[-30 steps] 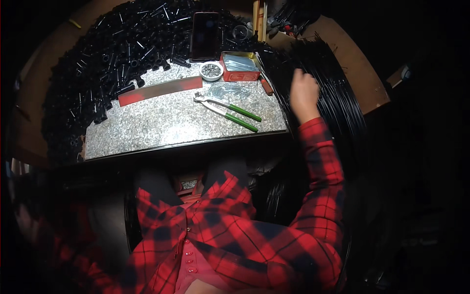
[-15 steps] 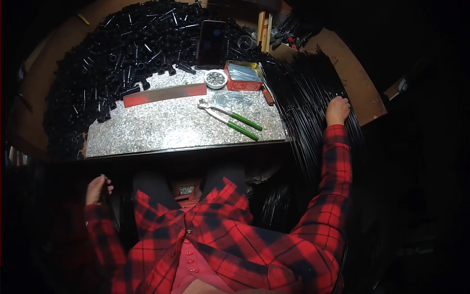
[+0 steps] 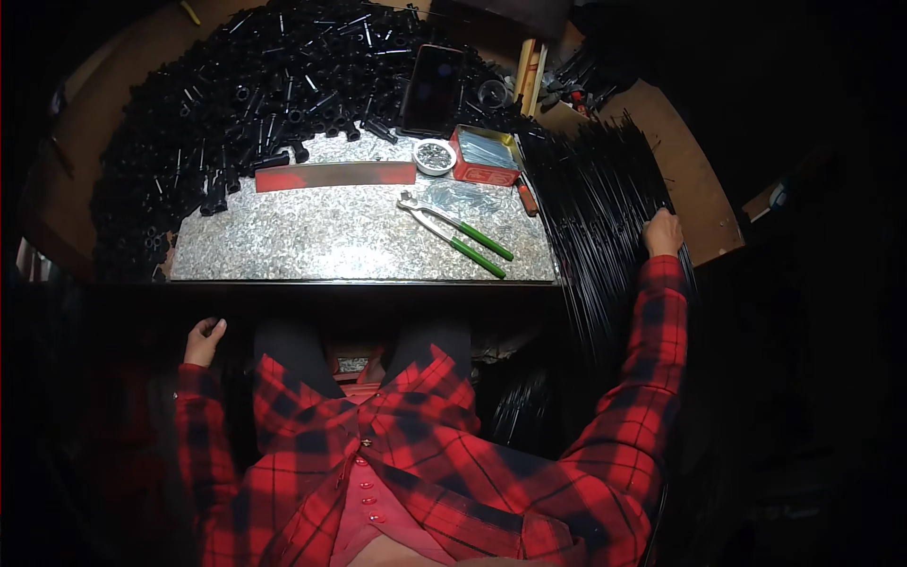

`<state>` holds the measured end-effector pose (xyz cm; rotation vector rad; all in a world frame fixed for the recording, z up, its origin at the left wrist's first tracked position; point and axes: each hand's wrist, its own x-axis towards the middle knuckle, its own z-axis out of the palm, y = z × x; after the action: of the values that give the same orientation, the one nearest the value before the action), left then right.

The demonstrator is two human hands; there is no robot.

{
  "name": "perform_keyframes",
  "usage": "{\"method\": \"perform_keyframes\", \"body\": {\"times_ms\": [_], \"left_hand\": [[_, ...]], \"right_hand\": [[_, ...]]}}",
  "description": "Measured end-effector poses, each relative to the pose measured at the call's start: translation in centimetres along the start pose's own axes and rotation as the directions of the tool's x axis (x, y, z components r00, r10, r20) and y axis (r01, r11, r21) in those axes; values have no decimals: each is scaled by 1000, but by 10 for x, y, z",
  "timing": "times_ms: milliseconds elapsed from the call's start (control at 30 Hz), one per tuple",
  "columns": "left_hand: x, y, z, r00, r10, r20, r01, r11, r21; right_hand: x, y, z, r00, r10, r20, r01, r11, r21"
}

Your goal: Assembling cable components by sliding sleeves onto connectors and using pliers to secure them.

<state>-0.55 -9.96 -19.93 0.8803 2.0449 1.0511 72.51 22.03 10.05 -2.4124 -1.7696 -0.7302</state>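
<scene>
My right hand (image 3: 663, 233) is at the right edge of a thick bundle of thin black rods (image 3: 600, 203), its fingers closed on some of them. Below the table's front edge, my left hand (image 3: 203, 342) hangs loosely, thumb apart from half-curled fingers, nothing visible in it. On the speckled tabletop (image 3: 312, 236) lie green-handled pincers (image 3: 458, 236), jaws pointing away to the left. Beyond them are a red and grey flat bar (image 3: 335, 177), a white bowl of small metal pieces (image 3: 435, 158) and a red tin of thin metal pins (image 3: 487, 156).
A large heap of black tubular parts (image 3: 255, 104) covers the table's far and left side. A dark phone (image 3: 433, 88) leans on it. Beside the tin lies a red-handled tool (image 3: 526, 198). A brown raised rim (image 3: 694, 165) borders the right side.
My right hand has shifted slightly nearer along the rods' right edge. My left hand has risen a little and turned, its fingers curled in more. The view has tilted slightly.
</scene>
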Motion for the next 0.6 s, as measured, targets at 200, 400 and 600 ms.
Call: {"method": "perform_keyframes", "body": {"times_ms": [200,400,600], "left_hand": [[-18,48,12,995,55,85,-52,998,-29],[-36,87,19,988,54,148,-45,997,-66],[-45,94,22,972,160,171,-154,987,-53]], "right_hand": [[0,4,-10,990,32,-136,-17,994,111],[17,14,-1,991,17,-136,-5,996,86],[17,7,-8,997,-80,-8,81,991,102]]}}
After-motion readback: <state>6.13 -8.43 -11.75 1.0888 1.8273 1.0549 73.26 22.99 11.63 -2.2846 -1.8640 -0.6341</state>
